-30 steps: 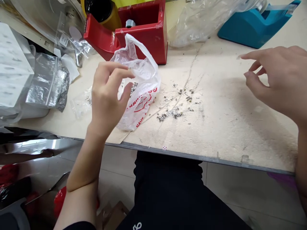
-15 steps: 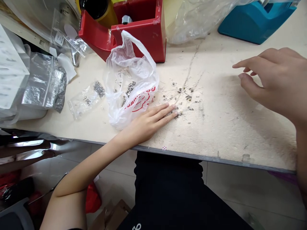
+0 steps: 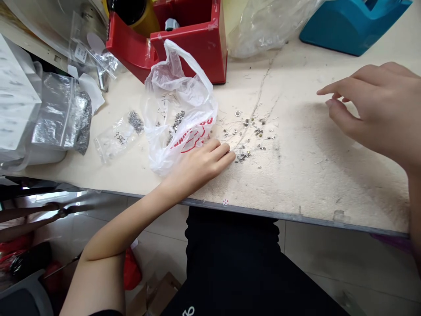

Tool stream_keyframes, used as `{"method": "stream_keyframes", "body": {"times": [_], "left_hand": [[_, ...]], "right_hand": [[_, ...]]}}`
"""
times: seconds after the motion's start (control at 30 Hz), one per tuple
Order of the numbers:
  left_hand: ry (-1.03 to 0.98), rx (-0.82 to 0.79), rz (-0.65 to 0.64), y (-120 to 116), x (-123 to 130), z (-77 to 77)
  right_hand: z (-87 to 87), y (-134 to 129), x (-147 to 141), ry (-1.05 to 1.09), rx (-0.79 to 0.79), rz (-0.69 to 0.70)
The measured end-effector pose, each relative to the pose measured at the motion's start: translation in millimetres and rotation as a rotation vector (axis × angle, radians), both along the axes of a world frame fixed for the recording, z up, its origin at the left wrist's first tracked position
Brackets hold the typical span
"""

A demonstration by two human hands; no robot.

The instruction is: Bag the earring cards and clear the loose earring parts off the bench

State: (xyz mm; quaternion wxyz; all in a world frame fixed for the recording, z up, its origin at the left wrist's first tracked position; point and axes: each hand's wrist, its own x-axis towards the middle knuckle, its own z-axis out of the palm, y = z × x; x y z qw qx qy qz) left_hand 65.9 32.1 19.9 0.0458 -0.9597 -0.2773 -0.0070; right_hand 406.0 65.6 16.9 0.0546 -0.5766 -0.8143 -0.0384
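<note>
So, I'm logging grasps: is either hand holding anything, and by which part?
Right hand: nothing visible. Left hand: curled beside the metal pieces; whether it grips any can't be told.

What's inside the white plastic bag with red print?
Small silvery metal parts, loosely clustered, show in the white plastic bag. Anything deeper, beneath its crumpled folds or the red print, is covered; can't tell.

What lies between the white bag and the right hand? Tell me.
In the head view, scattered small metal pieces lie between the white bag and the right hand.
</note>
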Motion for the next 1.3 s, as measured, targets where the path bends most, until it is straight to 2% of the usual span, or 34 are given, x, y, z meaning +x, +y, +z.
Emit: {"method": "stream_keyframes", "body": {"times": [0.2, 0.27, 0.37, 0.47, 0.57, 0.7, 0.8, 0.87, 0.97, 1.17, 1.3], "left_hand": [[-0.031, 0.0, -0.014, 6, 2, -3.4], [-0.064, -0.012, -0.011, 7, 3, 2.5], [-0.18, -0.032, 0.008, 12, -2, 21.5], [-0.377, -0.014, 0.143, 27, -16, 42.4], [-0.482, -0.023, 0.3, 48, -36, 50.1], [-0.483, -0.124, 0.394, 65, -56, 38.3], [-0.518, -0.208, 0.438, 65, -60, 28.6], [-0.544, -0.208, 0.439, 62, -60, 26.5], [-0.564, -0.119, 0.44, 57, -59, 27.7], [-0.479, 0.085, 0.475, 48, -59, 24.6], [-0.472, 0.129, 0.467, 40, -63, 18.9]], "right_hand": [[-1.4, -2, 1, 0.042, -0.014, -0.012], [-1.8, -3, 1, 0.041, -0.016, -0.02], [-1.9, -2, 1, 0.025, -0.007, -0.014], [-2.0, -2, 1, 0.014, 0.009, 0.001], [-2.8, -2, 1, 0.016, 0.026, 0.019], [-2.5, 0, 1, 0.028, 0.046, 0.056], [0.3, 0, -2, 0.036, 0.042, 0.058], [1.8, -1, -4, 0.041, 0.034, 0.042], [-0.7, 1, -6, 0.05, 0.032, 0.025], [-19.4, 15, -3, 0.169, 0.087, 0.097], [-24.6, 20, -14, 0.181, -0.132, 0.075]]}}
